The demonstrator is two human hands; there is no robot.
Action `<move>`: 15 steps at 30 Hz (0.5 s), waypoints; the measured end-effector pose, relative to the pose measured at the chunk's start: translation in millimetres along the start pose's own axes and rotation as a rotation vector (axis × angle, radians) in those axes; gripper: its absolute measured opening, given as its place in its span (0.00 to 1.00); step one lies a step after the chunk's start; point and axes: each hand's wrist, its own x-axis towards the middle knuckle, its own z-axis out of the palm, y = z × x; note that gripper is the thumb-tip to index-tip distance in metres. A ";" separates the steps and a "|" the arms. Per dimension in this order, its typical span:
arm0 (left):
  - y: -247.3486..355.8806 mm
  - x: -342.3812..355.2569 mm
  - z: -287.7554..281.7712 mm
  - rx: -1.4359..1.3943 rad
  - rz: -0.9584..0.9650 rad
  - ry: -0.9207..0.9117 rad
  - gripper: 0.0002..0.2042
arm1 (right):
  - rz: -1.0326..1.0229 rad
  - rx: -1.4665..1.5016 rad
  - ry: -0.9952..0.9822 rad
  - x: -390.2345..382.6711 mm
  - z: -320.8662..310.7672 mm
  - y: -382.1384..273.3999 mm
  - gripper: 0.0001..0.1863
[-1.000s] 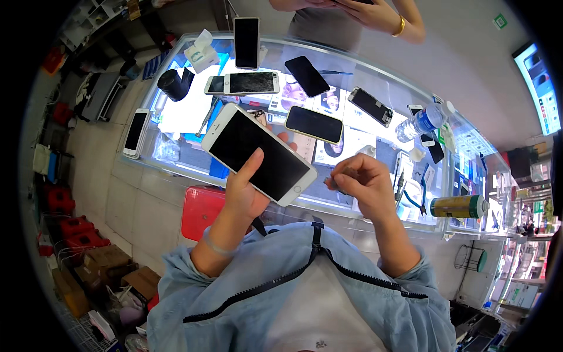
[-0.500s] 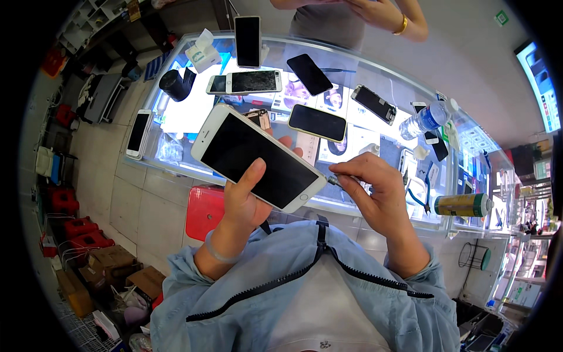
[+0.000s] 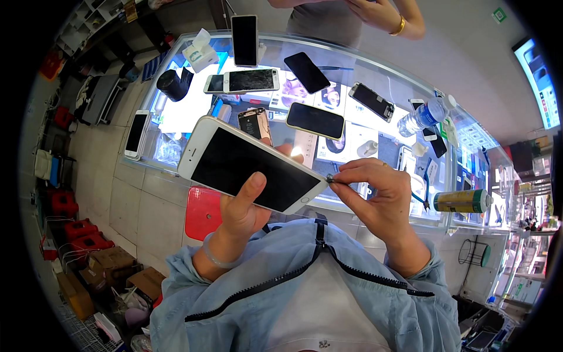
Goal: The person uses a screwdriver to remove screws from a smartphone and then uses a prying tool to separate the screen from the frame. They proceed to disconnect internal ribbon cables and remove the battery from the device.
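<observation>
A large white phone with a dark screen (image 3: pixel 255 164) lies tilted in my left hand (image 3: pixel 237 217), thumb on its front and fingertips showing past the far edge. My right hand (image 3: pixel 375 199) pinches a small metal piece (image 3: pixel 330 178) against the phone's bottom edge, at the home-button end; the piece is mostly hidden. Just beyond them on the glass counter (image 3: pixel 275 43) are an opened phone (image 3: pixel 252 121) and a dark phone with a pale rim (image 3: pixel 315 120).
More phones (image 3: pixel 252 80), a tissue pack (image 3: pixel 199 53), a black cylinder (image 3: pixel 173 85), a water bottle (image 3: pixel 422 117), cutters (image 3: pixel 423 198) and a yellow-green can (image 3: pixel 460 200) rest on the counter. Another person's hands (image 3: pixel 375 13) are beyond it. A red stool (image 3: pixel 200 211) stands below.
The phone has swung to a flatter angle, its top end moving left and down. My right hand has come to the phone's bottom edge with the metal piece.
</observation>
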 end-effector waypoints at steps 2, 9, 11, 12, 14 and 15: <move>-1.3 -0.8 -1.4 -0.020 0.011 0.013 0.23 | 0.032 0.003 -0.009 0.1 -1.1 -2.2 0.07; 0.6 -0.3 1.2 -0.008 -0.003 -0.011 0.22 | -0.017 -0.023 -0.014 -0.4 -1.5 -0.3 0.06; 0.5 -0.5 2.0 -0.014 -0.008 -0.002 0.22 | -0.033 -0.038 -0.016 -0.5 -2.2 -0.5 0.06; 0.4 -0.5 2.0 -0.014 -0.009 0.003 0.22 | -0.035 -0.038 -0.019 -0.5 -2.2 -0.3 0.06; -0.2 -0.6 2.0 -0.015 -0.009 0.012 0.22 | -0.039 -0.038 -0.024 -0.8 -2.2 0.0 0.07; -0.2 -0.5 2.3 -0.010 -0.010 0.002 0.22 | -0.037 -0.045 -0.028 -1.1 -2.3 -0.3 0.07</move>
